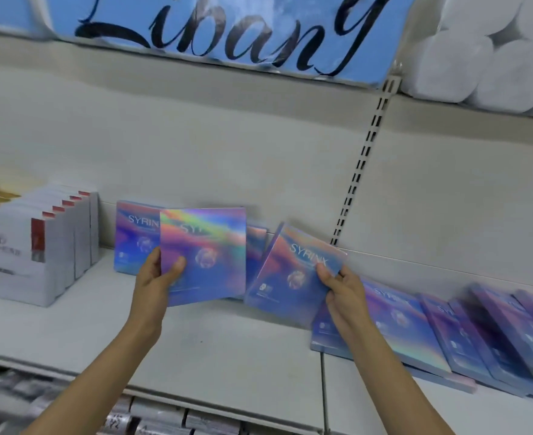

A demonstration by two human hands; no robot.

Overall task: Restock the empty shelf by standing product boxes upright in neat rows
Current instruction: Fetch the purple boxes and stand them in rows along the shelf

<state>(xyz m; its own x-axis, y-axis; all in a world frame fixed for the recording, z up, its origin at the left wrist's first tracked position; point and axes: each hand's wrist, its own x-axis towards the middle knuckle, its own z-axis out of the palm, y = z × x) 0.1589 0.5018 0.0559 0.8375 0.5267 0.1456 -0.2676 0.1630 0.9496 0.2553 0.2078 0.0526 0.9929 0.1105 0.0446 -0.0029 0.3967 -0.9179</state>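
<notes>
My left hand (156,279) grips a shiny holographic SYRINX box (208,246) by its lower left corner and holds it upright above the white shelf (221,346). Right behind it, another SYRINX box (133,233) stands upright against the back wall. My right hand (342,291) holds a second box (290,268) by its right edge, tilted to the left. To the right, several more SYRINX boxes (466,328) lie leaning over one another on the shelf.
A row of white boxes with red marks (43,243) stands at the shelf's left. A slotted upright (361,164) runs up the back wall. Above hang a blue sign (227,29) and white rolls (491,54). Silver packs (164,417) fill the shelf below.
</notes>
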